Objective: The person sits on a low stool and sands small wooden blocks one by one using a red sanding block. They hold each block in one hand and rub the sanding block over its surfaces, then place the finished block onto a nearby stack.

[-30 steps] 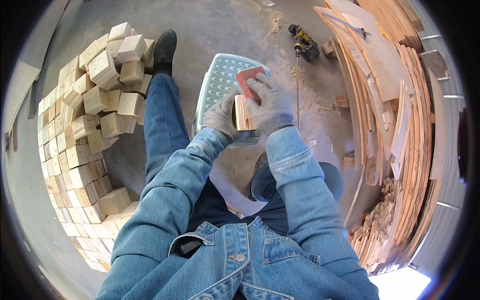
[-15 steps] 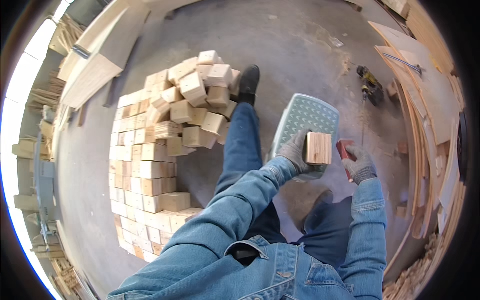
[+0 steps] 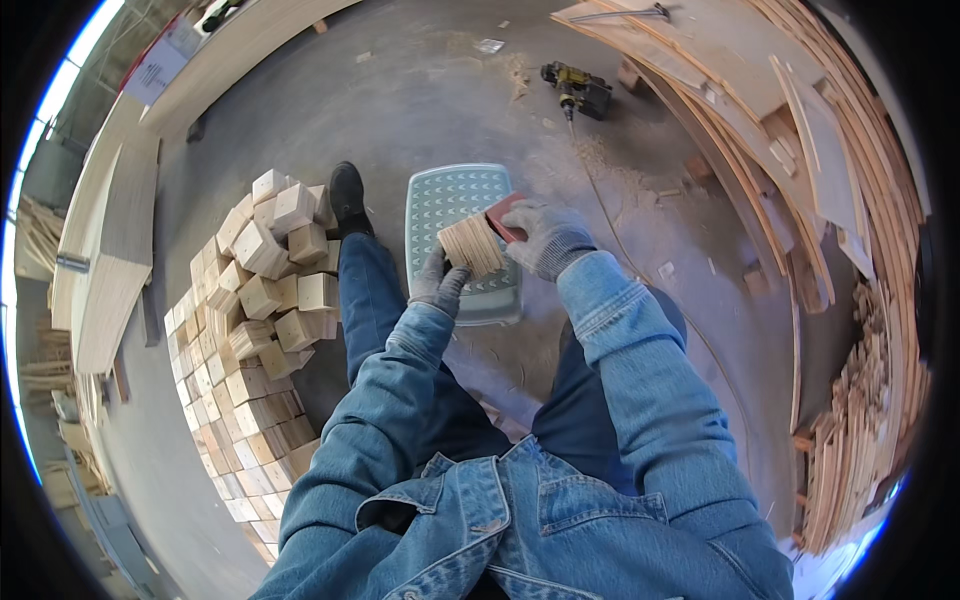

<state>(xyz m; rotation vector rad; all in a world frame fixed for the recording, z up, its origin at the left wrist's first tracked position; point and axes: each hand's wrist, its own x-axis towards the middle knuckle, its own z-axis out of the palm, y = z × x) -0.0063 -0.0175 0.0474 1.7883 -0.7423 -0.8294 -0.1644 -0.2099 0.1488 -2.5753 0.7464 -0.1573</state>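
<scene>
Left hand (image 3: 440, 288), grey-gloved: fingers (image 3: 434, 266) wrapped on a wood block (image 3: 468, 246), gripping its lower left side, thumb on the near edge. Right hand (image 3: 550, 238), same glove: fingers pinched on a red pad (image 3: 505, 216), its top edge under the fingertips. Pad sits right at the block's right side, tilted; whether it presses on the wood can't be told from this angle. Block is held tilted, layered grain facing up, over the near half of a pale green stool (image 3: 430, 195); can't tell if it rests on the top. Stool top is dotted with raised marks, stool stands on the floor (image 3: 390, 110) between the legs. Denim sleeves come in from below. Left of the stool: left leg stretched out in dark jeans (image 3: 366, 285), black shoe (image 3: 347, 192) at the end. Left of that, a big pile (image 3: 255, 400) of pale blocks, neat rows on the near and left parts, jumbled at the top. Ahead and right of the stool: yellow-black drill (image 3: 578, 92) lying on the floor, sawdust (image 3: 592, 158) near it. Far right: long boards (image 3: 895, 215) and sheets, offcuts (image 3: 848, 435) stacked nearer. Far left: thick panels (image 3: 112, 265).
</scene>
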